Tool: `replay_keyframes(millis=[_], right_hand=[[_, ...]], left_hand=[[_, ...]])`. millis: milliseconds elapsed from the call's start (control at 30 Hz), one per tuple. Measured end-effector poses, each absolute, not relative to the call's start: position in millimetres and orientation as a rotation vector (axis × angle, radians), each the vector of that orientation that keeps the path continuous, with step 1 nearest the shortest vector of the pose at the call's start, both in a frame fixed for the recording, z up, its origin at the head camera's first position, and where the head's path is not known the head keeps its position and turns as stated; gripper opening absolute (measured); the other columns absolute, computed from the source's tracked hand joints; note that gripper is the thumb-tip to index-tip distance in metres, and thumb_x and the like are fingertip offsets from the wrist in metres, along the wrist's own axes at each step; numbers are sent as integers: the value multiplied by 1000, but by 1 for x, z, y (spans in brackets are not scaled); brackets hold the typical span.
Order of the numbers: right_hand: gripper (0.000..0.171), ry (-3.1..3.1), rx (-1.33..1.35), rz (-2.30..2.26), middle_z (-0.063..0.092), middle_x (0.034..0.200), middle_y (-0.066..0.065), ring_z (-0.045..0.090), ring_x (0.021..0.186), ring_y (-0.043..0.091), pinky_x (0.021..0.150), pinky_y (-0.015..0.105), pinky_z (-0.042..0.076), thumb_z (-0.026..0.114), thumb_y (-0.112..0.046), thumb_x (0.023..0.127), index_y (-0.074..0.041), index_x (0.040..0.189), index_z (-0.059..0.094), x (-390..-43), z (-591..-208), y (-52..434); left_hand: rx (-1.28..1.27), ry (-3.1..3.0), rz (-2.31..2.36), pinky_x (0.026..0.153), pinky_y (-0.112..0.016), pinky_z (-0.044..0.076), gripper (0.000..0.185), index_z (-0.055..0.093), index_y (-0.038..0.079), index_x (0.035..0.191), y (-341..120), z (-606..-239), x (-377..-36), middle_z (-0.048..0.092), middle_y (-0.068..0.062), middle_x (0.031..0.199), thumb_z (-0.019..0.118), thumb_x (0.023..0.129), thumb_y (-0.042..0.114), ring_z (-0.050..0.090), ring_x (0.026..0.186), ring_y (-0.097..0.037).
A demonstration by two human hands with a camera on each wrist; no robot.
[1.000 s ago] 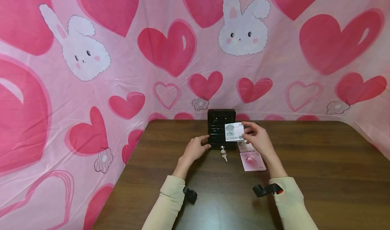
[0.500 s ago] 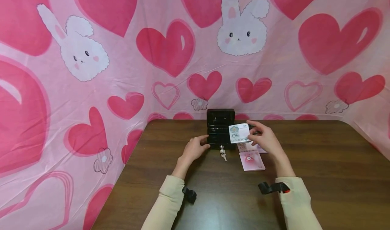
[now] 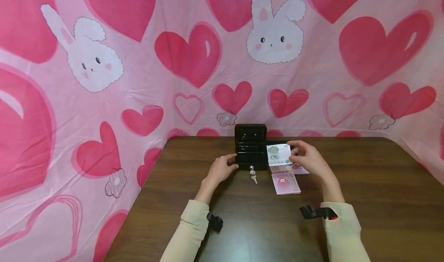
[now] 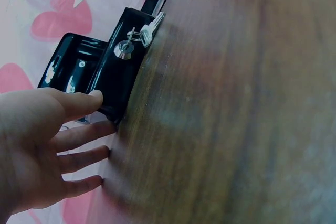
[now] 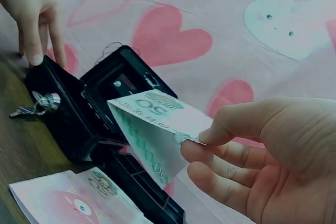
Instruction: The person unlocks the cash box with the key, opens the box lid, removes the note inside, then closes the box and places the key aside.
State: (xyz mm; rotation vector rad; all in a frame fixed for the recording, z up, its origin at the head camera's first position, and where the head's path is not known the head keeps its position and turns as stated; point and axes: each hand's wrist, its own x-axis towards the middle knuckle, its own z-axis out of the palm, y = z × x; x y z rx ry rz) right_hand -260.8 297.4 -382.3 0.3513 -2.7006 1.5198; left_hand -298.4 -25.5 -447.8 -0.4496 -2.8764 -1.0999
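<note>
A small black cash box (image 3: 250, 149) stands open at the table's far middle, its lid up and a key (image 3: 253, 173) with spare keys hanging from the front lock. My left hand (image 3: 231, 163) rests on the table, fingers straight, with the thumb (image 4: 86, 100) touching the cash box's (image 4: 113, 82) left front corner. My right hand (image 3: 294, 157) pinches a green 50 banknote (image 3: 278, 154) by its edge, just right of the box. In the right wrist view the green banknote (image 5: 157, 124) hangs from thumb and fingers (image 5: 210, 153).
Pink banknotes (image 3: 286, 183) lie flat on the brown table (image 3: 364, 185) in front of the right hand. A black tray-like part (image 5: 142, 187) lies to the right of the box. Pink heart-and-bunny cloth (image 3: 104, 81) walls in the back and left.
My right hand has carried the green banknote from above the box's right side to the right and slightly down. The left hand has stayed at the box corner.
</note>
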Motion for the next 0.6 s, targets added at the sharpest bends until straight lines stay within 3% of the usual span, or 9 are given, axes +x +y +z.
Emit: replay_keyframes(millis=[300,600], right_hand=[[51,-2754,285,1518,61,107,24,60,78,21,65,33,57,62,-8,94,0,141,46,-257,-380,313],[51,-2871,212,1569,56,105,20,59,79,24,68,36,57,62,-11,93,-4,141,45,-249,-382,341]], left_hand=[[-440,-2878,-1100,101,-47,49,48,59,17,140,-24,-447,-298,70,-9,124,68,94,26,64,118,-26],[-453,-2880,-1119,101,-48,48,48,58,16,140,-26,-445,-298,70,-11,126,68,94,26,64,119,-27]])
